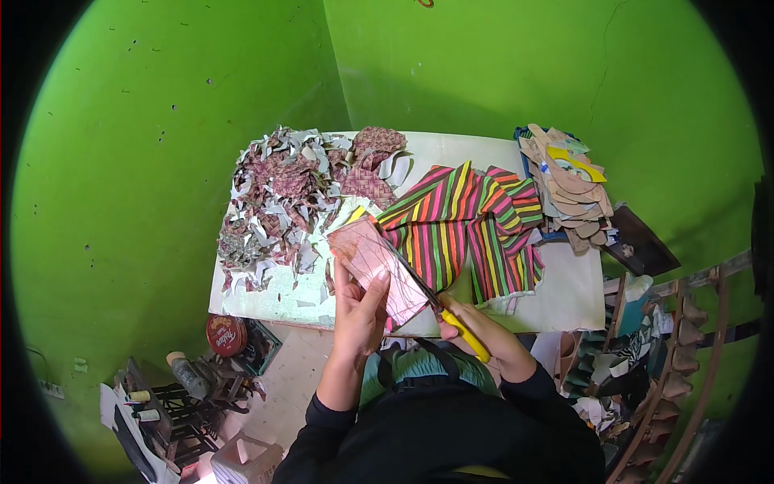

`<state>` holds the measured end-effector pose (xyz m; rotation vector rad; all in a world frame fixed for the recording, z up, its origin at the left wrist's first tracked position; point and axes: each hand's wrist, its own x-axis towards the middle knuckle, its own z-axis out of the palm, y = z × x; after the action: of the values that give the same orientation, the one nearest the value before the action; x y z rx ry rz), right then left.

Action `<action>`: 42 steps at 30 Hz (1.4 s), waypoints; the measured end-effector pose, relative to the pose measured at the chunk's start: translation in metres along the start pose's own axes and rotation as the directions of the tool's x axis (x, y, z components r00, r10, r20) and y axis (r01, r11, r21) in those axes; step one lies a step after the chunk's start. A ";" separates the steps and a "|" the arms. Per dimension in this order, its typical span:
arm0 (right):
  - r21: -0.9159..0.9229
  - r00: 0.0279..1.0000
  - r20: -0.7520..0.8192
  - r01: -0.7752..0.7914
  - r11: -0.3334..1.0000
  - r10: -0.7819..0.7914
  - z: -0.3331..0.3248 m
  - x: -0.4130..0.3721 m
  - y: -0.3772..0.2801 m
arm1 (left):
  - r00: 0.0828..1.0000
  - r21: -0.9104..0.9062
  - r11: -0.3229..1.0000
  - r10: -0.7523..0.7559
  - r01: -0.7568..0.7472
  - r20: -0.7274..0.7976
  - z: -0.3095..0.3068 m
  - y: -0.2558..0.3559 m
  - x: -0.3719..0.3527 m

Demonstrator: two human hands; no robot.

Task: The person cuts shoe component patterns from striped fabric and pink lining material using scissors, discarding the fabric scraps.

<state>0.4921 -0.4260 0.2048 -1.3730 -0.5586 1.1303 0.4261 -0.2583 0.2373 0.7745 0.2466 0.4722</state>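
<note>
My left hand (361, 313) holds up a pale pink rectangular piece (401, 297) with dark lines on it, thumb on its face and fingers behind. Yellow-handled scissors (465, 334) are gripped in my right hand (484, 327), their dark blades lying along the right edge of the pink piece. Beyond both hands, a cloth with green, pink, yellow, orange and black stripes (439, 234) is spread in folds over the white table (564, 302). It passes behind the pink piece, which hides part of it.
A heap of patterned scraps and pale strips (282, 177) covers the table's left side. Brown cut-out templates (564, 181) are stacked at the back right. Below the left edge stand a round red tin (226, 334) and a dark machine-like frame (173, 411). At right is a wooden rack (669, 379).
</note>
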 end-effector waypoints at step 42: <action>0.116 0.981 -0.150 0.141 0.983 -0.123 0.025 0.000 -0.029 | 0.999 -0.014 0.999 0.036 -0.036 -0.021 -0.003 -0.001 0.003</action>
<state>0.4788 -0.4095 0.2367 -1.2764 -0.4605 0.9363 0.4274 -0.2559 0.2343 0.7614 0.2484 0.5156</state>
